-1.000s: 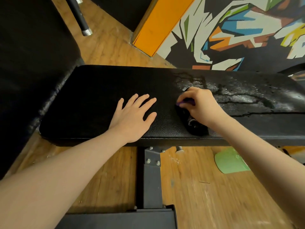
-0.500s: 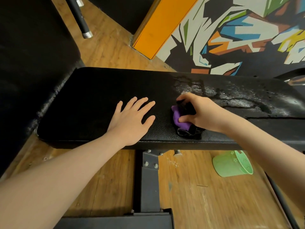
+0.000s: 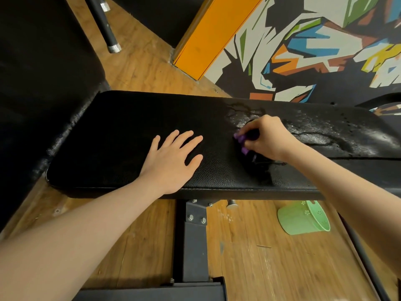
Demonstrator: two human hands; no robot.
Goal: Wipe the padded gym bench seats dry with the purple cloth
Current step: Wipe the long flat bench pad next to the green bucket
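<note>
While the left hand [image 3: 173,157] lies flat on the long black padded gym bench seat [image 3: 121,135], with its fingers straight and spread apart, the right hand [image 3: 269,140] is curled tight round the small purple cloth [image 3: 241,140] and holds it down on the seat. Only a little of the cloth peeks out – a few purple bumps at the left side of the fist, by the fingertips. Something dark is bunched under the same hand, but I cannot tell what it is.

The cloth sits just to the right of the left hand, with a bare strip of black seat between the two hands. They do not touch. The left hand is near the middle of the seat and the right hand is a bit farther back.

To the right of the fist the seat looks shiny and wet, with pale streaks and small drops. To the left, under and around the flat hand, it looks dull and dark.

Under the bench a grey metal post with bolts [image 3: 195,242] goes down to the brown wooden floor [image 3: 271,268]. A light green plastic cup with small flowers [image 3: 303,218] lies on its side on the floor, below the right arm. Behind the bench there is an orange panel [image 3: 212,31] and a wall painted with bright jagged shapes [image 3: 314,44] – white, blue, orange and green
</note>
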